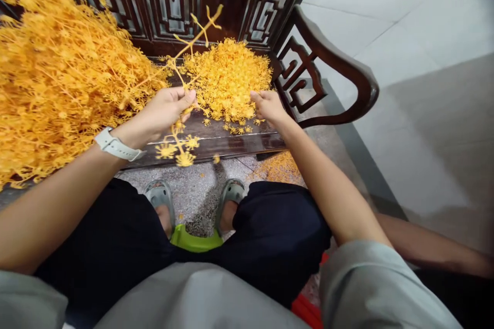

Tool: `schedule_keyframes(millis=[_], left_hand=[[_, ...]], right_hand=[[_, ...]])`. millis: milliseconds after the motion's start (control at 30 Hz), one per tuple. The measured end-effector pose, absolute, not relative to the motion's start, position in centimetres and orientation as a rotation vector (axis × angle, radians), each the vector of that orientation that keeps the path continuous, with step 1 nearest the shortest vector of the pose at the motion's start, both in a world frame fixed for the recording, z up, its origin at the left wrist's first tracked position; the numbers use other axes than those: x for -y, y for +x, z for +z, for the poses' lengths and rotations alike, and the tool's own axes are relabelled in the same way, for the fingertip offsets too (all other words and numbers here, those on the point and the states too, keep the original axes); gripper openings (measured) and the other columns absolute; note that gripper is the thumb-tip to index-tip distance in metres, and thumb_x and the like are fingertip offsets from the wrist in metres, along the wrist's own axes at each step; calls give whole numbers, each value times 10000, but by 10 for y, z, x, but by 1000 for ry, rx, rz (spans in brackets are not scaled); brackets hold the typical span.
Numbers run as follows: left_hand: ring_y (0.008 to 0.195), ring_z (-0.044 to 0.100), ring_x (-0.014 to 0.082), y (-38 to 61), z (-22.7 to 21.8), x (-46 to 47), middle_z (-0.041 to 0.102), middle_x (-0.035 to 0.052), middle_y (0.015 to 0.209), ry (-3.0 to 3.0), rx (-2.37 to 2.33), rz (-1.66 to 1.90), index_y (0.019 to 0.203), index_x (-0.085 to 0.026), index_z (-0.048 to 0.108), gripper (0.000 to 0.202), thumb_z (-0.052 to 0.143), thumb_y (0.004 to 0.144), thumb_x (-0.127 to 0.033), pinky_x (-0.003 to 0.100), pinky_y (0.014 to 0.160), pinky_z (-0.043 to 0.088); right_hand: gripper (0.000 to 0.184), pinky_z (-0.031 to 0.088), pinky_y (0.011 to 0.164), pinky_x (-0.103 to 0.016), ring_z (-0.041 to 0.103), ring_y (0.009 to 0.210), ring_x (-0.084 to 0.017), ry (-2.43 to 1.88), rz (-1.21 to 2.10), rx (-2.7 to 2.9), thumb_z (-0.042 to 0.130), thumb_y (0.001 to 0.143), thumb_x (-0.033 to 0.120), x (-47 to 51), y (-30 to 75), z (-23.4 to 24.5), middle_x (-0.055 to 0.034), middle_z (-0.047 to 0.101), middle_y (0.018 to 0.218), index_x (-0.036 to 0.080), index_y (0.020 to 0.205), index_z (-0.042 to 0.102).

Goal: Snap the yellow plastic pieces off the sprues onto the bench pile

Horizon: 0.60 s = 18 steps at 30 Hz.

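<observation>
My left hand [172, 108], with a pale watch strap on the wrist, pinches a yellow plastic flower branch [184, 45]. Bare forked twigs make up its upper end, while a few spiky flower heads [185, 158] hang below my fingers. My right hand [268, 107] is closed in a pinch at the right edge of a small heap of loose yellow flower heads [231, 77]; whatever is between its fingertips is hidden. To the left of my left hand rises a much larger pile of yellow flower branches [65, 77]. One blurred yellow bit [216, 158] shows in front of the bench edge.
Both piles rest on a dark wooden bench [247, 142] with a carved back and a curved armrest [363, 87] at right. More yellow pieces [283, 167] lie on the floor below. Green plastic [196, 241] shows between my legs. Another person's arm [432, 244] is at lower right.
</observation>
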<state>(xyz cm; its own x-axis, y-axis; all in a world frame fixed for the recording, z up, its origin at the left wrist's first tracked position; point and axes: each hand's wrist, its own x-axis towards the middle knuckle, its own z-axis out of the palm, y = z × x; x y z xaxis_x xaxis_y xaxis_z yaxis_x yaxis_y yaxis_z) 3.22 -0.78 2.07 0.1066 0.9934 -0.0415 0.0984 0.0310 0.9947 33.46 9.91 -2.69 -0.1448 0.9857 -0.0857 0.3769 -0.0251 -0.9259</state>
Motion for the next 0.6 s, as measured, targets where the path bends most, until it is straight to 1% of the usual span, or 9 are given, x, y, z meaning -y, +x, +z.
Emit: schedule_keyframes(millis=[67,133,200,267,333,367,467,533,600], left_hand=[[562,480,140,37,13,4,566,17,615,1400,-1304,1145,760,-218,682,289,738,986,-389,286,580,457],[631,516,153,43,8,2,625,32,703,1447,-1334,1197,813,-214,706,195,724,982,-310,288,632,476],[657,524,158,50,5,1,678,41,784,1422,-1314,1220,899,-216,715,103,701,984,-271,287,650,479],[637,510,154,57,5,2,700,44,818,1351,-1293,1211,959,-219,697,75,683,998,-281,290,633,464],[594,468,144,64,7,5,653,26,762,1309,-1280,1191,942,-220,676,143,674,1020,-340,291,600,423],[573,435,137,66,10,7,604,10,713,1313,-1273,1167,898,-220,662,207,674,1027,-382,290,583,392],[512,321,109,71,18,16,437,-32,581,1387,-1232,974,694,-223,559,438,728,990,-499,289,534,268],[478,280,93,70,21,21,398,-42,521,1416,-1198,819,610,-228,489,527,783,937,-518,294,518,200],[461,272,84,69,21,23,398,-41,498,1406,-1177,775,580,-228,466,541,811,905,-488,299,517,176]], right_hand=[[440,198,461,-270,188,480,-89,-1381,1268,1595,701,1008,538,-90,316,-18,102,239,528,239,726,545],[437,175,452,-264,171,471,-80,-1283,1365,1630,724,973,601,-83,301,-9,108,242,527,231,774,605],[500,182,452,-270,185,479,-83,-1193,1363,1668,737,921,701,-77,288,-2,101,260,532,233,787,622],[583,210,461,-278,227,506,-99,-1118,1299,1717,728,865,806,-70,276,1,83,295,547,241,779,614],[641,247,479,-282,287,550,-119,-1058,1238,1764,701,834,876,-63,263,2,59,334,573,248,766,590],[657,267,492,-282,317,574,-129,-1033,1224,1781,685,833,892,-60,257,3,47,355,590,251,756,568],[670,300,524,-283,373,631,-143,-979,1212,1798,657,867,880,-52,243,3,24,395,632,249,718,487],[662,299,531,-284,378,641,-143,-960,1211,1800,655,893,848,-51,241,2,20,397,643,247,705,454],[647,285,526,-284,367,629,-141,-954,1225,1781,664,905,821,-53,242,-1,23,385,640,247,702,445]])
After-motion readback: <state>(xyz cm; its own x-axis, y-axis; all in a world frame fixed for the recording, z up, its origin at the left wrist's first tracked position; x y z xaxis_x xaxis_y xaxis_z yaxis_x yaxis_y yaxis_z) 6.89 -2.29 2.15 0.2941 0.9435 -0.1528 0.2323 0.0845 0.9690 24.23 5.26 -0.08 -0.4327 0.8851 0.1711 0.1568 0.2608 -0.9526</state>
